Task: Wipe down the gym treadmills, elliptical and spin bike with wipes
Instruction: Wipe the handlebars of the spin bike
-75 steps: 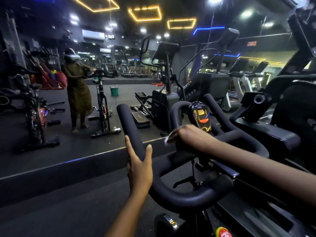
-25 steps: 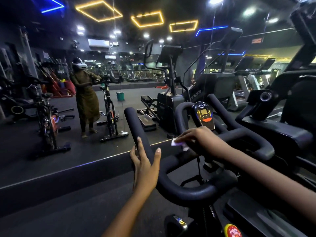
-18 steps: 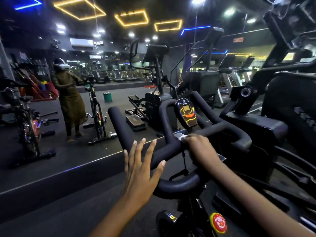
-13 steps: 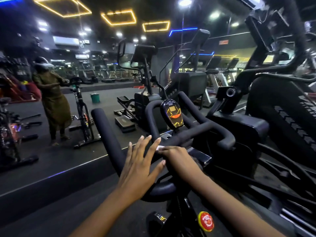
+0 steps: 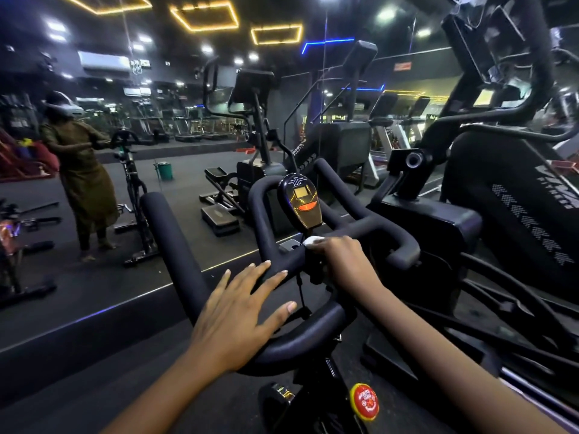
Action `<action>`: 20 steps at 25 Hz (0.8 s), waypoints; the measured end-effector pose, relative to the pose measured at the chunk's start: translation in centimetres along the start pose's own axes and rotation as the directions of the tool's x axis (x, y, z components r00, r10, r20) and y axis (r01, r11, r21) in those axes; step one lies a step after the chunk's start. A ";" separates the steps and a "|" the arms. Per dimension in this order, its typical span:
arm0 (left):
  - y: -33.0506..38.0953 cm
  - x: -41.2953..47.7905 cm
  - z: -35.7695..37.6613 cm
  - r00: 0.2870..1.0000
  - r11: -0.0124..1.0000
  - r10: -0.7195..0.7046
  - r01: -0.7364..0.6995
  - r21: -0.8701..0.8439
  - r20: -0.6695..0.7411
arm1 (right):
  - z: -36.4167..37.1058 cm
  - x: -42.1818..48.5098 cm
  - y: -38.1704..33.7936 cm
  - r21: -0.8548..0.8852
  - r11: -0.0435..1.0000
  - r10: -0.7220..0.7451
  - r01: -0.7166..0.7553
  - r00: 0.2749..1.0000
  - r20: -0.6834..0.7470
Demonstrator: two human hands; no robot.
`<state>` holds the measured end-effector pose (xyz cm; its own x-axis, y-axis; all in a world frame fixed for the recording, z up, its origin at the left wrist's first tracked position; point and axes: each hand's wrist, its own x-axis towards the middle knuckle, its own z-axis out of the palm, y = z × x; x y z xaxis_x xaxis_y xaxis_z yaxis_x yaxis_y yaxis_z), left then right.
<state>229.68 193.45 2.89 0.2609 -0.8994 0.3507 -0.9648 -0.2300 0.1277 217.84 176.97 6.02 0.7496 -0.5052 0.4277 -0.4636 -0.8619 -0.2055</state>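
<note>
The spin bike's black padded handlebar (image 5: 175,245) fills the middle of the head view, with a small lit console (image 5: 300,205) at its centre. My right hand (image 5: 341,261) grips a white wipe (image 5: 311,241) and presses it on the bar's centre just below the console; only a corner of the wipe shows past the fingers. With fingers spread and straight, my left hand (image 5: 241,311) hovers over or lightly rests on the near curve of the bar. A red knob (image 5: 364,401) sits on the frame below.
A wall mirror ahead reflects the bike, a person (image 5: 78,170) and a green bin (image 5: 164,170). A large black elliptical (image 5: 501,198) stands close on the right. Treadmills (image 5: 379,136) and a stepper (image 5: 250,170) appear in the reflection. A low black ledge (image 5: 94,324) runs under the mirror.
My left hand let go of the left horn, opened flat and moved right over the near curve. My right hand slid the wipe back along the bar toward the centre under the console.
</note>
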 end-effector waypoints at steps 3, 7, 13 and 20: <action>0.0 -0.2 -0.5 0.998 0.999 0.046 -0.048 0.022 0.048 | -1.4 -0.9 1.7 0.151 0.987 -0.068 0.060 0.997 0.045; 1.6 -0.2 -0.5 0.978 0.989 0.127 -0.137 0.047 0.167 | -3.0 -2.1 5.3 0.077 0.996 -0.034 0.034 0.999 -0.007; 2.0 0.2 -0.1 0.968 0.985 0.148 -0.162 0.059 0.203 | 0.3 -4.2 5.2 0.118 0.985 -0.139 0.124 0.981 0.133; 2.3 -0.1 -0.3 0.970 0.988 0.138 -0.150 0.045 0.200 | -3.3 -7.1 7.9 0.061 0.970 -0.243 0.237 0.959 0.145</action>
<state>227.50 193.09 3.40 0.1126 -0.9786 0.1725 -0.9936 -0.1088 0.0315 207.29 173.88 4.26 0.9002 -0.2813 0.3325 -0.2433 -0.9580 -0.1519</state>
